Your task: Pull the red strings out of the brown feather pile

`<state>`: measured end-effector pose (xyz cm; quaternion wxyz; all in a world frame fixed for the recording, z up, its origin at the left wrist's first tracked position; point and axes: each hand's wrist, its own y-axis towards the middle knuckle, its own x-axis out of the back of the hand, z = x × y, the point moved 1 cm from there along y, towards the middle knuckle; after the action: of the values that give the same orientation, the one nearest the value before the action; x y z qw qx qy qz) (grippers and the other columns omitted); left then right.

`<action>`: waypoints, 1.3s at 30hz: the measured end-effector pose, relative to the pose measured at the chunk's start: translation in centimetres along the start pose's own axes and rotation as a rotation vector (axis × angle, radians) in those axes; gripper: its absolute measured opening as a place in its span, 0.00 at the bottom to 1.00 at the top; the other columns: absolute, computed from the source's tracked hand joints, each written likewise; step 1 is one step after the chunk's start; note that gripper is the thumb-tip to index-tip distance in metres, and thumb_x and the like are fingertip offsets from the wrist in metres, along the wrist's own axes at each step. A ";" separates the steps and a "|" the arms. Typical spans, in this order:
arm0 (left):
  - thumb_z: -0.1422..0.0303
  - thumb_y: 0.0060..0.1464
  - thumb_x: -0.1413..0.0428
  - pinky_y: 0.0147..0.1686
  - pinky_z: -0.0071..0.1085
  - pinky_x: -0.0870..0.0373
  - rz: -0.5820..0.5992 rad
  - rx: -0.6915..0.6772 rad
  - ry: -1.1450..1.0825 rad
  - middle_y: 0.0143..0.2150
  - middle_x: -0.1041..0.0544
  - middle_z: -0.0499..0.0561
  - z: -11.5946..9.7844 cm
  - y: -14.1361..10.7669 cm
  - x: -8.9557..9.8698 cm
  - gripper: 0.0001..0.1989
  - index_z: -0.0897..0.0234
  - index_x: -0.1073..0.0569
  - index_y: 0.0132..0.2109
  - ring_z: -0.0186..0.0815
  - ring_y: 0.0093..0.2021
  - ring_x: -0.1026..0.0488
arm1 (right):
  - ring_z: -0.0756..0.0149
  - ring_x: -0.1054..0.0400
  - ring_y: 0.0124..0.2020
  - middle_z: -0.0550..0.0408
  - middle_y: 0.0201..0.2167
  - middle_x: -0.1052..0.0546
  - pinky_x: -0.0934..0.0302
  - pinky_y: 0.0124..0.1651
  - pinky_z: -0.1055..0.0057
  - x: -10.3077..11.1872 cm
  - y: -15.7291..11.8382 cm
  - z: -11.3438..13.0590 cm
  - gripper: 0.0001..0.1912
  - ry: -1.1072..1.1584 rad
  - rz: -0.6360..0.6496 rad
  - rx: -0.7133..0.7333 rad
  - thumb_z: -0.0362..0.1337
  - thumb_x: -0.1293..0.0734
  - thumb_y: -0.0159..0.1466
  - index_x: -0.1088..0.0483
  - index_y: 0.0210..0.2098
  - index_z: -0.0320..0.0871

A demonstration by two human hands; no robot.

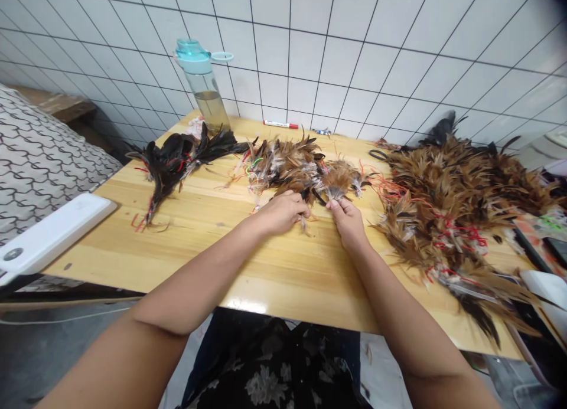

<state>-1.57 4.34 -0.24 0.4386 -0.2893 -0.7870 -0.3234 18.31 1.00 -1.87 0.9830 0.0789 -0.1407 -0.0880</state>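
Note:
My right hand (348, 221) pinches the base of a small fan of brown feathers (337, 182), which points away from me. Beside it, my left hand (286, 213) is closed over the near edge of the middle feather pile (287, 166), fingers curled down. A small pale feather (303, 223) shows under its fingertips; whether it is gripped is unclear. The pile mixes brown feathers, white fluff and coloured ties. Black feather bunches (170, 158) with red ties lie to the left. A large heap of brown feathers (452, 179) with red strings covers the right side.
On the wooden table (283, 273), a blue-lidded bottle (206, 90) stands at the back left. A red marker (280, 124) lies by the tiled wall. A white device (57, 232) juts over the left edge. Phones (556, 249) and a white object (544, 288) are at the right.

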 end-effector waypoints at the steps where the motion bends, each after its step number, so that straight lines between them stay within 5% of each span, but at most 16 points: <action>1: 0.73 0.54 0.47 0.44 0.32 0.37 -0.003 0.000 0.015 0.37 0.27 0.52 0.0 0.0 -0.1 0.08 0.61 0.23 0.37 0.37 0.42 0.34 | 0.65 0.35 0.32 0.57 0.25 0.28 0.43 0.41 0.69 -0.1 0.0 0.1 0.15 0.002 -0.007 -0.009 0.47 0.38 0.60 0.31 0.27 0.43; 6: 0.71 0.55 0.48 0.41 0.30 0.37 -0.128 0.059 -0.113 0.35 0.29 0.51 -0.8 0.3 0.7 0.06 0.64 0.27 0.34 0.34 0.38 0.33 | 0.64 0.36 0.32 0.57 0.25 0.28 0.43 0.41 0.68 -0.3 -0.1 0.3 0.14 -0.019 -0.010 -0.015 0.47 0.37 0.58 0.30 0.26 0.43; 12: 0.67 0.53 0.46 0.31 0.26 0.38 -0.268 0.341 -0.617 0.30 0.29 0.46 -1.5 0.6 0.9 0.06 0.65 0.31 0.36 0.28 0.28 0.34 | 0.63 0.33 0.34 0.55 0.28 0.26 0.42 0.44 0.66 -0.3 0.1 -0.1 0.13 -0.018 0.001 -0.005 0.46 0.36 0.57 0.27 0.27 0.42; 20: 0.65 0.45 0.37 0.28 0.23 0.37 -0.338 0.450 -1.226 0.26 0.29 0.45 -2.6 1.1 -0.5 0.15 0.65 0.36 0.32 0.25 0.25 0.34 | 0.63 0.32 0.34 0.55 0.27 0.26 0.40 0.43 0.67 -0.9 -0.3 -0.4 0.13 -0.026 0.058 0.040 0.46 0.36 0.58 0.24 0.29 0.44; 30: 0.64 0.44 0.37 0.32 0.23 0.38 -0.322 0.434 -1.171 0.27 0.30 0.44 -2.7 0.9 -0.9 0.14 0.67 0.33 0.30 0.26 0.29 0.34 | 0.65 0.36 0.31 0.56 0.26 0.29 0.40 0.39 0.67 -1.6 -0.7 0.0 0.13 -0.015 0.155 0.059 0.45 0.35 0.57 0.29 0.22 0.44; 39: 0.65 0.46 0.39 0.32 0.25 0.35 -0.319 0.440 -1.148 0.26 0.28 0.45 -2.6 1.0 -0.8 0.11 0.66 0.32 0.32 0.27 0.27 0.31 | 0.63 0.32 0.36 0.55 0.29 0.25 0.39 0.46 0.65 -1.7 -0.8 0.4 0.12 -0.002 0.193 0.079 0.45 0.35 0.58 0.27 0.26 0.45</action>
<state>0.87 2.87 0.39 -0.0576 -0.1990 -0.9783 -0.0086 16.46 0.50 -2.07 0.9828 0.1038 -0.1521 0.0124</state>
